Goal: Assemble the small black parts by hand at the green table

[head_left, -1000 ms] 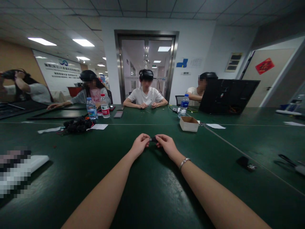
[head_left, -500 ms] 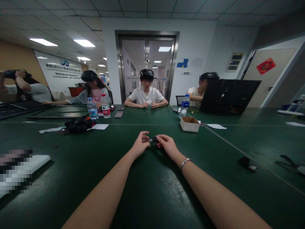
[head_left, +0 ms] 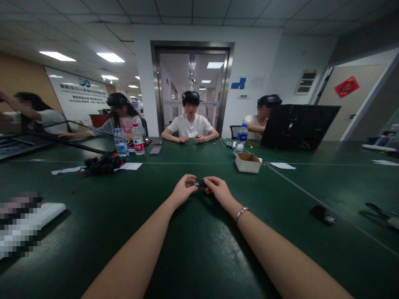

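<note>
Both my hands meet above the green tabletop [head_left: 187,265], around a small black stick with a silvery end [head_left: 200,183]. Its exact kind is too small to make out. My right hand [head_left: 220,192], with a silver bracelet at the wrist, grips the black end between thumb and fingers. At the silvery end, my left hand [head_left: 182,192] closes thumb and fingertips on it, the fingers curled. The stick lies roughly level, pointing from one hand to the other.
An open cardboard box [head_left: 248,164] stands beyond my right hand, near a water bottle [head_left: 241,139]. Black cables [head_left: 104,163] lie to the left. A small dark object [head_left: 323,215] rests at right. Several people sit around the table, one [head_left: 190,122] opposite.
My left fingers have lowered and curled closer to the stick's silvery end. My right hand has barely moved. At far left, a person's arms shifted and a long dark frame edge is now raised.
</note>
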`<state>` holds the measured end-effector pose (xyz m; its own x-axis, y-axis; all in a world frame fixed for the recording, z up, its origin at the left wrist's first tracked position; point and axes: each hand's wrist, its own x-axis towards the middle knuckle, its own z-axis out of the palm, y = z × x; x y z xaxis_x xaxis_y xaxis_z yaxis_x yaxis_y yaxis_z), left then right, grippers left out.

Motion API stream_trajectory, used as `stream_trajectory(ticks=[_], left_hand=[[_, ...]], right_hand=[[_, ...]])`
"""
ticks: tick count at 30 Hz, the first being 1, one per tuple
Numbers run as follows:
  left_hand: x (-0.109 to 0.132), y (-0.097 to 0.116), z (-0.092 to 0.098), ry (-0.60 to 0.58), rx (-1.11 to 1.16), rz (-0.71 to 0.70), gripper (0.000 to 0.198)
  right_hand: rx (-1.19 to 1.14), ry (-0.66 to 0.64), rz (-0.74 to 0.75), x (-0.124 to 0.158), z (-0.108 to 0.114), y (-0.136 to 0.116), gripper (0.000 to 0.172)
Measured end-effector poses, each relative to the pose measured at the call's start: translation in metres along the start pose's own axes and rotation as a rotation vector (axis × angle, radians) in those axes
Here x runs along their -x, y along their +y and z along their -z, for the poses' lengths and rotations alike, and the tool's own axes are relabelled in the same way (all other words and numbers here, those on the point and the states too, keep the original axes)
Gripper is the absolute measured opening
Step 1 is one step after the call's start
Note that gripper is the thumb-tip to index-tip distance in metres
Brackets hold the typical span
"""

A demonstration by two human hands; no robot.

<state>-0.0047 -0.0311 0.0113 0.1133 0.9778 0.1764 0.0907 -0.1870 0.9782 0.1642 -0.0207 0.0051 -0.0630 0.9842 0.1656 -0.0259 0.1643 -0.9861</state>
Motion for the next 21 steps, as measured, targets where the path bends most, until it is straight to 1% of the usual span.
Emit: stream_trajectory(ticks=[5, 6, 10, 11, 14, 16, 18, 21], left_hand=[[0.002, 0.005, -0.001, -0.064, 0.024, 0.063, 0.021], [0.002, 0.006, -0.001, -0.079, 0.027, 0.068, 0.024], [-0.001, 0.003, -0.005, -0.137, -0.011, 0.086, 0.044], [-0.001, 0.002, -0.006, -0.139, -0.02, 0.079, 0.044], [-0.001, -0.002, -0.007, -0.106, -0.038, 0.013, 0.034], [0.0, -0.004, -0.006, -0.087, -0.061, -0.017, 0.034], [-0.001, -0.004, -0.005, -0.089, -0.1, -0.012, 0.031], [-0.002, -0.004, -0.005, -0.089, -0.137, 0.011, 0.034]], right_hand=[[-0.009, 0.008, 0.001, 0.0, 0.001, 0.0, 0.037], [-0.013, 0.001, -0.002, 0.001, 0.001, 0.0, 0.036], [-0.031, -0.018, -0.013, 0.001, 0.001, -0.001, 0.035], [-0.035, -0.012, -0.011, 0.001, 0.001, -0.001, 0.034], [-0.046, -0.001, -0.009, 0.002, 0.001, -0.002, 0.034], [-0.049, -0.004, -0.013, 0.002, 0.001, -0.003, 0.034], [-0.058, -0.008, -0.018, 0.003, 0.0, -0.003, 0.036], [-0.102, 0.035, -0.022, 0.003, 0.0, -0.003, 0.042]])
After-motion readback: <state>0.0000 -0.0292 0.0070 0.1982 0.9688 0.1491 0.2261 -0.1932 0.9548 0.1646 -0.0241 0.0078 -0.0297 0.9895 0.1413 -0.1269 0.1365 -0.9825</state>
